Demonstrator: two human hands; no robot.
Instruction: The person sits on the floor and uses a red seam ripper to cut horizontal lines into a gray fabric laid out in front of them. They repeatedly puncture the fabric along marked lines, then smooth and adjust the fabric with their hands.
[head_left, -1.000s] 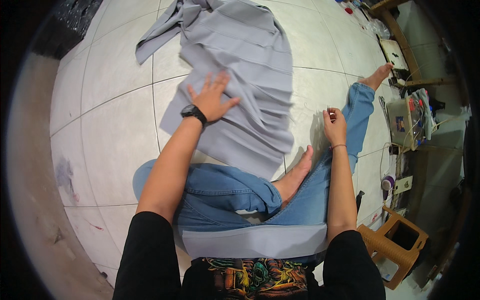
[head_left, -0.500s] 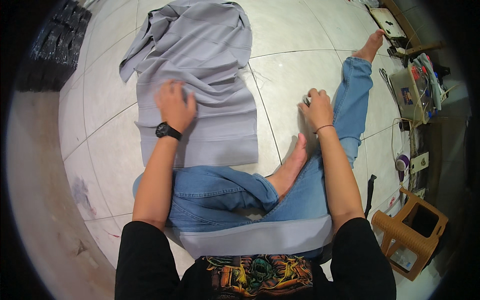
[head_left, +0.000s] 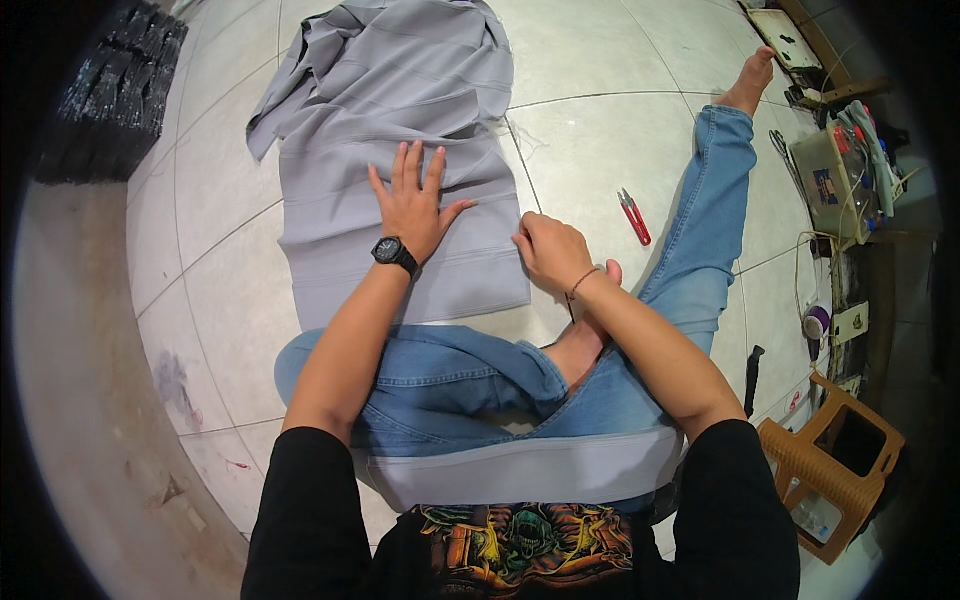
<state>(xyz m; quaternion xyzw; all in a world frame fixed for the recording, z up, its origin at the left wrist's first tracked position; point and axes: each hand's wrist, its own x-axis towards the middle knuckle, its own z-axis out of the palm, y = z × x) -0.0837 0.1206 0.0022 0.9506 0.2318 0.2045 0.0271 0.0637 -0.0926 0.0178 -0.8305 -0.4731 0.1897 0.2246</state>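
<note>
A long grey piece of fabric (head_left: 400, 270) with seams across it lies on the floor in front of me, flat at the near end and rumpled at the far end. My left hand (head_left: 412, 208) is pressed on it, open, fingers spread. At the fabric's right edge is my right hand (head_left: 555, 252), its fingers curled in; whatever they may pinch is hidden. Red-handled thread snips (head_left: 634, 218) lie on the floor tiles to the right of that hand. Across my lap rests a grey fabric strip (head_left: 520, 472).
My jeans-clad right leg (head_left: 705, 220) stretches out along the right. Beyond it stand a plastic bin (head_left: 825, 188) of bottles, loose cables and a brown stool (head_left: 835, 455). Stacked black bundles (head_left: 112, 90) are at the far left, beside a wall (head_left: 80, 330).
The snips have left my right hand and now lie on the floor. That hand moved left to the fabric's edge. My left hand shifted right and flattened on the fabric.
</note>
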